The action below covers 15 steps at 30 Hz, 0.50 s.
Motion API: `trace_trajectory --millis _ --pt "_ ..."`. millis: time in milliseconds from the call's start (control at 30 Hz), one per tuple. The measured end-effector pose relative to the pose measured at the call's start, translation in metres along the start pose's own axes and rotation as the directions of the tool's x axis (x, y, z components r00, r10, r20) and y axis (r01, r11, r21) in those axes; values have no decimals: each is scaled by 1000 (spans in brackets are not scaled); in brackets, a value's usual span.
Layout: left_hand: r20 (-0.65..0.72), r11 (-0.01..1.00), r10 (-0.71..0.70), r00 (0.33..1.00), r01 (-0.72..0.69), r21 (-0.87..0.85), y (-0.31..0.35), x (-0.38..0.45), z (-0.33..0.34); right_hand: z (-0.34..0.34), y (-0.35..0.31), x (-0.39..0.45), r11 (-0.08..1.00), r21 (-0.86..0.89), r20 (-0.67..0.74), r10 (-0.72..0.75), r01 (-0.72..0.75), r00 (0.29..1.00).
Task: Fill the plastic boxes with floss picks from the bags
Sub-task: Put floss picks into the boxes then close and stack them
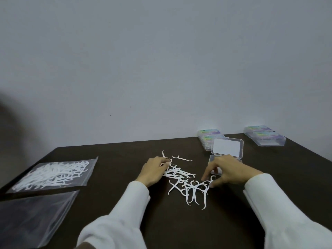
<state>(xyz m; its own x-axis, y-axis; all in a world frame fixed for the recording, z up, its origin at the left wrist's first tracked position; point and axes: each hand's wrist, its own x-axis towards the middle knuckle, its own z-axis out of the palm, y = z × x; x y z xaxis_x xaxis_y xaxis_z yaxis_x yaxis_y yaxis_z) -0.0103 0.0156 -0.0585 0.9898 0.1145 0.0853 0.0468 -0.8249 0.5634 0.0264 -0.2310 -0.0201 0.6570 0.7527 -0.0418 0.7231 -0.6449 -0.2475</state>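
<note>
Centrally, a loose pile of white floss picks [186, 182] lay on the dark desk [111, 159]. The left hand [154, 170] rested at the pile's 9 o'clock edge, its fingers curled onto several picks. The right hand [227, 170] reached in from 3 o'clock, thumb and forefinger pinching a pick at the pile's edge. Just behind that hand, at 1 o'clock, an open plastic box [226, 150] stood with its lid raised. Closed filled boxes [264, 138] sat farther back at 2 o'clock. At 9 o'clock lay a bag of floss picks [53, 174], with an empty bag [34, 218] at 8 o'clock.
</note>
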Motion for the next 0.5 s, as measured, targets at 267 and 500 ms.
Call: trace_trajectory --millis 267,500 --pt "83 987 94 992 -82 -140 -1 -24 -12 14 -9 11 997 -77 -157 -42 30 987" --pt "236 984 121 964 -87 -153 0 -42 -22 32 -25 22 998 -46 -172 -54 47 984"
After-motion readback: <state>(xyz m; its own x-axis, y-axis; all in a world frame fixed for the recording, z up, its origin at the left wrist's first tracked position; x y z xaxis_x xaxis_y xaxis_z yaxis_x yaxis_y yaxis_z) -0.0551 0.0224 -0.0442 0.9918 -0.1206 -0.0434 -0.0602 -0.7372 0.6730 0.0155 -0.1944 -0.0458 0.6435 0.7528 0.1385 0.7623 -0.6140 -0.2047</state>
